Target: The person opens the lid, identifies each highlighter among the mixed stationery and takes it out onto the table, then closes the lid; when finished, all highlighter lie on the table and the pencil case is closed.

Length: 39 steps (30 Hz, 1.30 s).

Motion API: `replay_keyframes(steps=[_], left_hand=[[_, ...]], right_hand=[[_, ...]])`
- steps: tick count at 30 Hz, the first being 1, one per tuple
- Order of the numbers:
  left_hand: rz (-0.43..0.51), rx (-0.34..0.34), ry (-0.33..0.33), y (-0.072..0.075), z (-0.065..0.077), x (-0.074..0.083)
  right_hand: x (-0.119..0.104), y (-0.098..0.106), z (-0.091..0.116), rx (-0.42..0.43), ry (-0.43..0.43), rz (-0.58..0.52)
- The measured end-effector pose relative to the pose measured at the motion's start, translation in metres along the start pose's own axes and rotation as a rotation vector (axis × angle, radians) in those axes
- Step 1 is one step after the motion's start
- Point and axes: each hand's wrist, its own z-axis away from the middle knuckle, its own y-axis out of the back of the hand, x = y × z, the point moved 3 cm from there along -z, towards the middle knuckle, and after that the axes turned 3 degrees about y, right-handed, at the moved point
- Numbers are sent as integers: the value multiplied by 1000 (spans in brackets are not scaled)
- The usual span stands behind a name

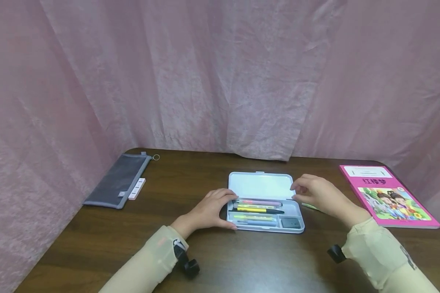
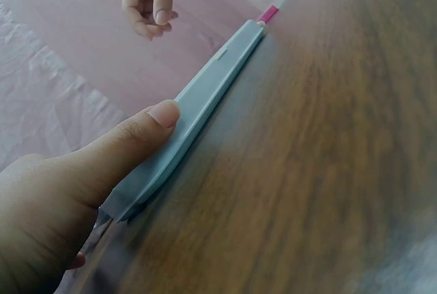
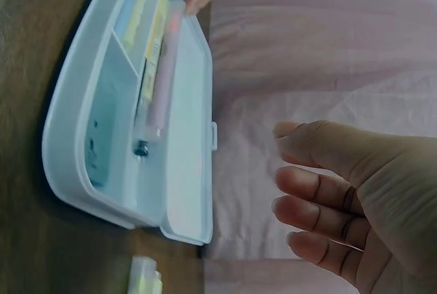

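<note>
A light-blue pencil case [image 1: 302, 213] lies on the table with its lid [image 1: 261, 185] folded back. Inside are a purple pen [image 1: 260, 202], a yellow-and-black pen [image 1: 258, 210], more yellow and blue pens in the front compartment, and a dark block [image 1: 290, 222] at the right. My left hand [image 1: 212, 209] grips the case's left end, its thumb [image 2: 147, 127] against the front wall. My right hand [image 1: 320, 195] hovers by the lid's right edge, fingers loosely bent with nothing between them. A greenish pen [image 3: 145, 277] lies on the table beside the case, partly hidden by that hand in the head view.
At the left lies a dark mesh zip pouch [image 1: 119, 179], with a white-and-pink strip-shaped box [image 1: 137, 189] beside it. A pink picture book [image 1: 390, 197] lies at the right. Pink curtains [image 1: 220, 81] hang behind the wooden table [image 1: 161, 183].
</note>
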Motion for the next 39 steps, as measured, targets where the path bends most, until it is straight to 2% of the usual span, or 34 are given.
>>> replay_keyframes(steps=[17, 27, 34, 39], left_hand=[[0, -13, 11, 0, 1, 3], [-8, -9, 4, 1, 1, 3], [-17, -5, 0, 1, 1, 3], [-15, -5, 0, 1, 1, 3]], right_hand=[[-8, -43, -18, -64, 27, -22], [-12, -59, -25, -76, 17, -30], [-14, -68, -29, -69, 56, 10], [-16, -72, -31, -79, 41, 23]])
